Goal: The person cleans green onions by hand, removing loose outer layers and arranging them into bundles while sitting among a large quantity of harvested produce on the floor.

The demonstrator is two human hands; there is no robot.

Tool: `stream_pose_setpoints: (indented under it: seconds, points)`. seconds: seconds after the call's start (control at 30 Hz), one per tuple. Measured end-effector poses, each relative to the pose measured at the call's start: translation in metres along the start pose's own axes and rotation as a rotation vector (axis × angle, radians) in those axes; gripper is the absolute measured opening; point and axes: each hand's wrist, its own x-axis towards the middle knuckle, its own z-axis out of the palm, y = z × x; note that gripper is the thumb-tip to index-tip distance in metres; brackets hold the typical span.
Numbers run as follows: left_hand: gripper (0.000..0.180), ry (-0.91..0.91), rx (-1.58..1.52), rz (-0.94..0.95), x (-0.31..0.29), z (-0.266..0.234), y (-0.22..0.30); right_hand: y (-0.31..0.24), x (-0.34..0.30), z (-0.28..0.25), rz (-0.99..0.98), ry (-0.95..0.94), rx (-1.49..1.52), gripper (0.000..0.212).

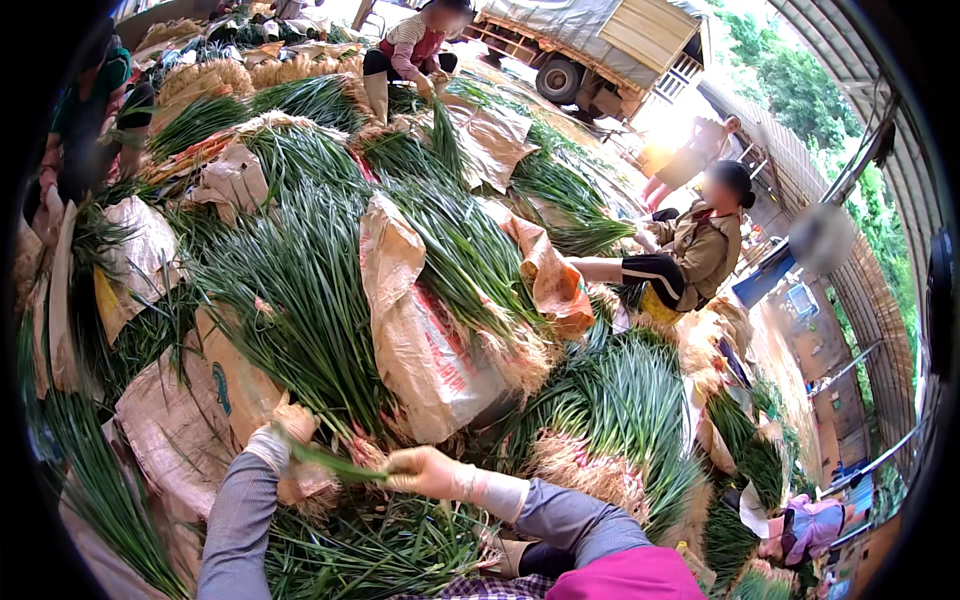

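Observation:
A short green strip of green onion (pixel 338 463), somewhat blurred, stretches between my two gloved hands low in the middle of the view. At its left end, my left hand (pixel 294 420) is closed around it. My right hand (pixel 428 472) pinches the other end, its fingers pressed together. Just beyond them lies a big bundle of green onions (pixel 300 290), its pinkish root ends toward me. Loose green leaves (pixel 370 550) cover the ground beneath my forearms.
Woven sacks (pixel 435 345) lie among the bundles. Another onion pile (pixel 610 430) sits at my right, roots facing me. Co-workers sit at the far left, far middle and right (pixel 700 245). A truck (pixel 590 50) stands at the back.

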Motion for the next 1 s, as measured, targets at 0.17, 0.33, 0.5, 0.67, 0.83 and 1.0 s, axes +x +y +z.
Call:
stream_pose_setpoints:
  seconds: [0.17,0.33,0.5,0.67,0.83,1.0]
  points:
    - [0.057,0.016,-0.008,-0.152,0.031,0.057,-0.024,0.003,-0.023,0.005,0.210,0.129,0.055,0.020]
    - [0.059,0.453,0.008,0.071,-0.036,0.013,-0.019,-0.024,-0.023,-0.032,0.322,0.430,0.704,0.028]
    - [0.019,0.452,0.018,0.147,-0.045,0.032,-0.027,-0.005,-0.020,-0.017,0.280,0.420,0.863,0.025]
    - [0.014,0.588,0.059,0.146,-0.064,0.051,-0.034,-0.020,-0.022,0.011,0.274,0.408,0.633,0.019]
    - [0.016,0.961,0.096,0.099,-0.113,0.067,-0.041,-0.024,-0.047,0.039,0.313,-0.061,0.057,0.018]
    - [0.011,1.072,0.064,-0.102,-0.153,0.103,-0.056,0.003,-0.028,0.066,-0.010,-0.389,-0.645,0.015]
